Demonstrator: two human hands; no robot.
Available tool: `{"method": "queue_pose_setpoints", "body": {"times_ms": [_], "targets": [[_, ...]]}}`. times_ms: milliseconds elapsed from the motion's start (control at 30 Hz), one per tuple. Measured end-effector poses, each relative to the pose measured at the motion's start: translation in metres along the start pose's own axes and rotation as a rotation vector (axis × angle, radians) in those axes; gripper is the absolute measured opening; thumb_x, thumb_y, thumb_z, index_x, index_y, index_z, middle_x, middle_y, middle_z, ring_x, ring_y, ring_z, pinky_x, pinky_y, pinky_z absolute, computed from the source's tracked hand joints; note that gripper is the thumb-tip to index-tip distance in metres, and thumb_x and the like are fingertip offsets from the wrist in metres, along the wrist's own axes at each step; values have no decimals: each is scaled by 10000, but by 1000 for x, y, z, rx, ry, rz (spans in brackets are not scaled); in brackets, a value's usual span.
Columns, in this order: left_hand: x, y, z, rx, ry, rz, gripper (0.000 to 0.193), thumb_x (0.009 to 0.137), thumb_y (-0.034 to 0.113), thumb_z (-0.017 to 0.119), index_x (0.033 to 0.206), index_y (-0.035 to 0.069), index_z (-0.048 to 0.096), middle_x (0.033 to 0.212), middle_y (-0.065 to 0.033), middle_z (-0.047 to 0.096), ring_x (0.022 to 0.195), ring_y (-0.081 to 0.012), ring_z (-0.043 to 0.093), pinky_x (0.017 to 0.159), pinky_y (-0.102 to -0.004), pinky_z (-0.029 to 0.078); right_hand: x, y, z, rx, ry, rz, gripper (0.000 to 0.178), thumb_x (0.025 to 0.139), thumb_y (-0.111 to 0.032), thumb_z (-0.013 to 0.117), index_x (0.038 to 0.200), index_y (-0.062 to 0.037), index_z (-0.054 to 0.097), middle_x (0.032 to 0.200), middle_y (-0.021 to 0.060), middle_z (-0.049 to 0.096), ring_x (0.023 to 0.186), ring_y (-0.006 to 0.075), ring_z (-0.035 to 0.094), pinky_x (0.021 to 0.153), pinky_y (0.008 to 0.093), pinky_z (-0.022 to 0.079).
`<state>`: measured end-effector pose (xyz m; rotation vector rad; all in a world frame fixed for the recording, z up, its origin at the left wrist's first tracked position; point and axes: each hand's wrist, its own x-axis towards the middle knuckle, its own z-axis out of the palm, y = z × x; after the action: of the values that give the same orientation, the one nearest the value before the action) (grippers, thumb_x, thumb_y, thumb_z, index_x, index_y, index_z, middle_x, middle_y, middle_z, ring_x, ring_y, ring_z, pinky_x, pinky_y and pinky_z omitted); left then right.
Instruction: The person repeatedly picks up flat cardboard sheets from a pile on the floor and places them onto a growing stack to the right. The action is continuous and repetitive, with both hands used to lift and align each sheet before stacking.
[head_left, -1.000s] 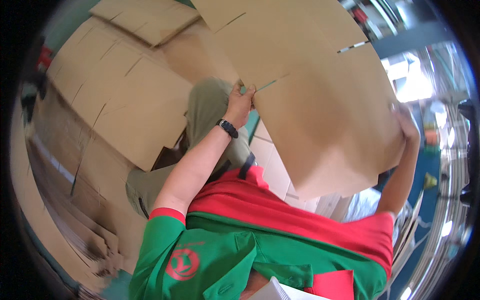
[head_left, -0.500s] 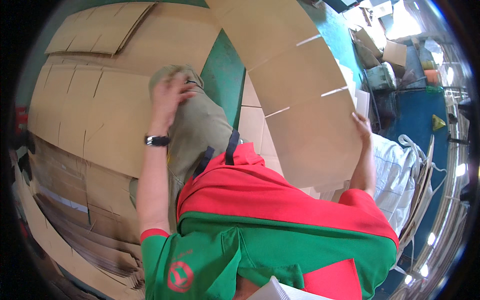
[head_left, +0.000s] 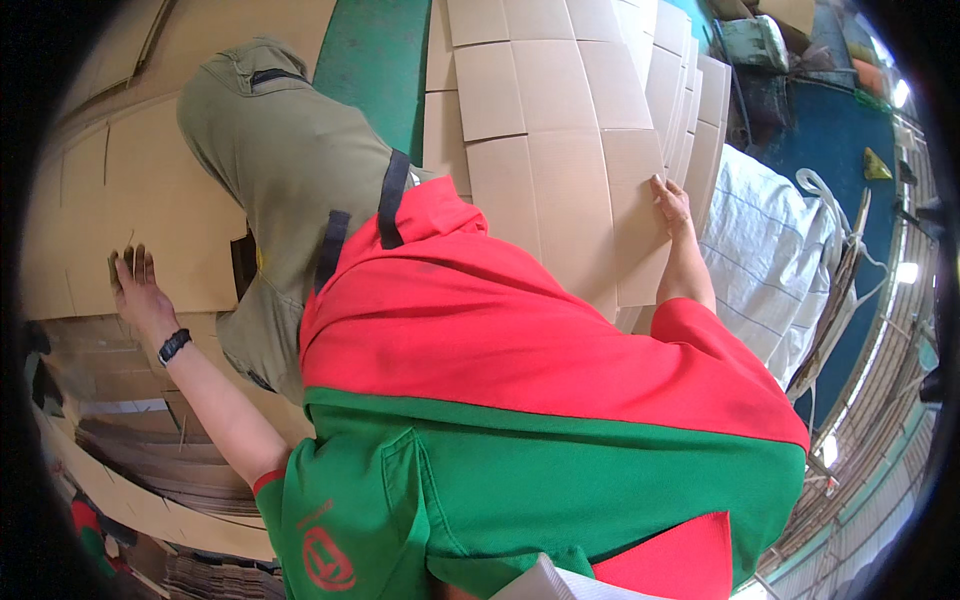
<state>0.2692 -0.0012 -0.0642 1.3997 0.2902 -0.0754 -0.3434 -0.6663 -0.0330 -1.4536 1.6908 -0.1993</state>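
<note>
Looking down the head view, I saw the right hand [head_left: 674, 206] at the edge of the creased cardboard sheet [head_left: 563, 195] on the right; whether it pinched, I couldn't tell. The left hand [head_left: 145, 300], apparently empty, spread wide by the slit cardboard [head_left: 150, 185]. Light, even edge contact seemed best.

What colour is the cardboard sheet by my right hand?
The cardboard sheet by your right hand is plain light brown; the head view shows it best.
</note>
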Motion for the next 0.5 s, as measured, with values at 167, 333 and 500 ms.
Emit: {"method": "queue_pose_setpoints", "body": {"times_ms": [167,333,500], "targets": [[-20,-11,-60,72,156,12,358,981,179,563,1270,-13,476,1195,-191,578,1067,-337,608,926,-429,512,18,37,-2,-192,50,4,437,854,-395,726,1038,-1,699,883,28,668,789,124,592,689,291,474],[-65,-14,-113,96,406,-53,430,989,148,521,1339,-70,400,1288,-223,523,1115,-400,582,953,-459,505,16,70,4,-579,20,107,588,823,-516,696,1067,19,689,981,135,698,895,254,663,741,368,534],[-112,-54,-184,101,540,-148,459,983,157,517,1368,-47,375,1327,-231,509,1143,-436,557,970,-484,483,-5,62,19,-766,-80,436,631,830,-612,630,1205,-105,658,1151,151,661,1040,319,633,837,497,523]]}}
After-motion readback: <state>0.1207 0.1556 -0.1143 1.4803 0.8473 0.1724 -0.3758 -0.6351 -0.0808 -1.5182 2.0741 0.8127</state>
